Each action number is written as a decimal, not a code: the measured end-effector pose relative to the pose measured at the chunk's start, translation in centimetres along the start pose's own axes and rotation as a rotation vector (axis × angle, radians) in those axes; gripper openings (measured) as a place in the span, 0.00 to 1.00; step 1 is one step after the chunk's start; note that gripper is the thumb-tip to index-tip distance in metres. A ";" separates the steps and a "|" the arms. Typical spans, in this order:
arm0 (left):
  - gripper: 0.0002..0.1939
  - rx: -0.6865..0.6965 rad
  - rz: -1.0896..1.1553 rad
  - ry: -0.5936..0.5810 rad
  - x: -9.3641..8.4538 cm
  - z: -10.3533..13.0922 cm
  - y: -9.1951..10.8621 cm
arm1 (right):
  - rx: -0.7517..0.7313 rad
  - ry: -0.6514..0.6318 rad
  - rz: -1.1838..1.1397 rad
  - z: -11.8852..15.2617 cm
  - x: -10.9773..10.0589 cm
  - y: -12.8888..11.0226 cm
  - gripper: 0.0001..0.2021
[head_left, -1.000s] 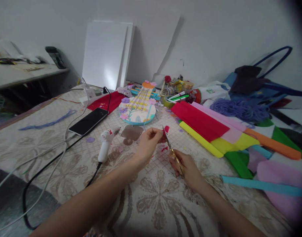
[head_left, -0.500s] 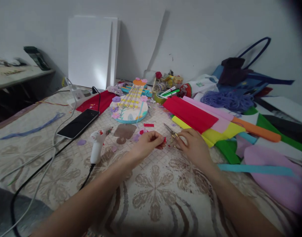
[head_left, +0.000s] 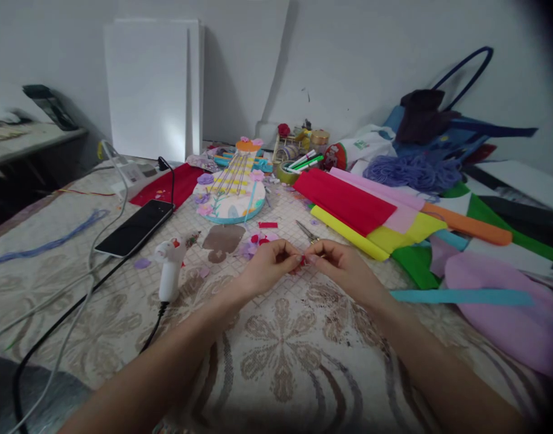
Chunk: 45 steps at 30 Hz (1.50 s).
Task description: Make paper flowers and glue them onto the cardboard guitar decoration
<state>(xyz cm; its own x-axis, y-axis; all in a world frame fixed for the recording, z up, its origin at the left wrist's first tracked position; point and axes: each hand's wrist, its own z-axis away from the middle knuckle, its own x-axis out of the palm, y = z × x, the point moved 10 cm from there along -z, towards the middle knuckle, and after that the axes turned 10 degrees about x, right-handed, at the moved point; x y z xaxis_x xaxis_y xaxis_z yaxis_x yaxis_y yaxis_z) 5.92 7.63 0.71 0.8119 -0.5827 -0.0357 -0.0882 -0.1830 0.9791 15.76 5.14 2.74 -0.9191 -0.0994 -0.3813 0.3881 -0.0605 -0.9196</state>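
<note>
- Pinched small red piece [head_left: 304,261] narrowly between fingertips of left hand [head_left: 272,264] and right hand [head_left: 342,262].
- Showed scissors [head_left: 307,231] just beyond right hand, with handles partly hidden.
- Included red strip [head_left: 268,225] on patterned cloth [head_left: 280,343], left of scissors.
- Included white glue gun [head_left: 169,274], farther left.
</note>
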 end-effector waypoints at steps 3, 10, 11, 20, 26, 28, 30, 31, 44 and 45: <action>0.07 0.009 -0.040 -0.019 0.1 0.1 0.1 | 0.008 -0.004 0.003 -0.1 0.1 0.3 0.05; 0.07 -0.007 -0.024 -0.044 0.4 0.2 -0.1 | 0.023 0.002 0.030 -0.1 0.2 0.8 0.04; 0.07 -0.016 0.000 -0.042 0.4 0.2 -0.2 | 0.022 0.010 0.026 -0.2 0.1 0.8 0.04; 0.09 -0.084 0.123 0.003 0.2 0.3 -0.4 | 0.027 0.026 -0.035 -0.1 -0.1 0.9 0.04; 0.11 -0.124 0.181 0.023 0.4 0.4 -0.9 | 0.053 0.048 -0.126 -0.1 -0.1 1.3 0.04; 0.11 -0.123 0.171 0.025 0.2 0.4 -1.0 | 0.053 0.044 -0.137 -0.2 0.0 1.4 0.05; 0.10 -0.105 0.162 0.034 0.0 0.3 -0.9 | 0.060 0.023 -0.172 -0.2 0.2 1.5 0.06; 0.10 -0.097 0.158 0.040 -0.2 0.3 -0.8 | 0.067 0.011 -0.194 -0.2 0.3 1.6 0.06; 0.09 -0.069 0.095 0.027 -0.1 0.3 0.2 | 0.125 -0.042 -0.264 -0.2 0.6 2.0 0.05; 0.09 -0.070 0.094 0.026 -0.1 0.3 0.2 | 0.125 -0.046 -0.268 -0.2 0.6 2.0 0.05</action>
<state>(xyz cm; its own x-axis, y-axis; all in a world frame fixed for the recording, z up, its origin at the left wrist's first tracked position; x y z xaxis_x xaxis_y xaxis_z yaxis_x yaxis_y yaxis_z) 5.68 7.39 0.84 0.8169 -0.5735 0.0609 -0.1244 -0.0721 0.9896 15.99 5.16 0.65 -0.9871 -0.1076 -0.1189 0.1397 -0.2119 -0.9673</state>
